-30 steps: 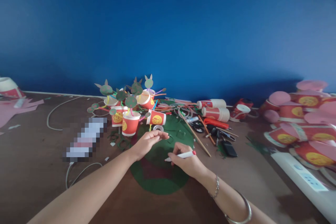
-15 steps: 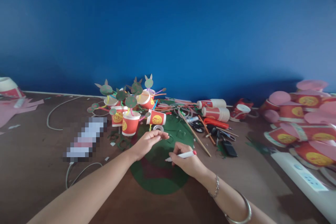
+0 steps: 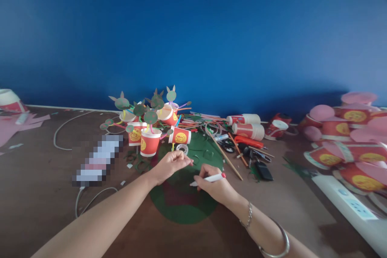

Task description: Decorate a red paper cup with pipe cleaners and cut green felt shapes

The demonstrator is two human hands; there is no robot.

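My right hand (image 3: 213, 183) grips a white marker (image 3: 215, 177) with a red end, its pale tip pointing left just above a green sheet (image 3: 187, 211) with a rounded front edge. My left hand (image 3: 173, 165) hovers over the same sheet, fingers drawn together in a pinch; what is between them, if anything, is too small to make out. A dark reddish patch (image 3: 178, 195) shows on the green between my forearms. Just beyond my left fingers lies a roll of tape (image 3: 182, 149).
Red paper cups (image 3: 151, 145) with green animal-head cutouts stand behind my left hand. Scissors (image 3: 228, 146), a wooden stick (image 3: 226, 157) and stacked cups (image 3: 249, 132) lie back right. A phone-like blurred device (image 3: 99, 159) is left; a power strip (image 3: 347, 205) and pink-topped cups (image 3: 329, 155) are right.
My left hand's fingers have come together from a flatter, more stretched pose, and more of the tape roll shows. My right hand and the marker have hardly moved.
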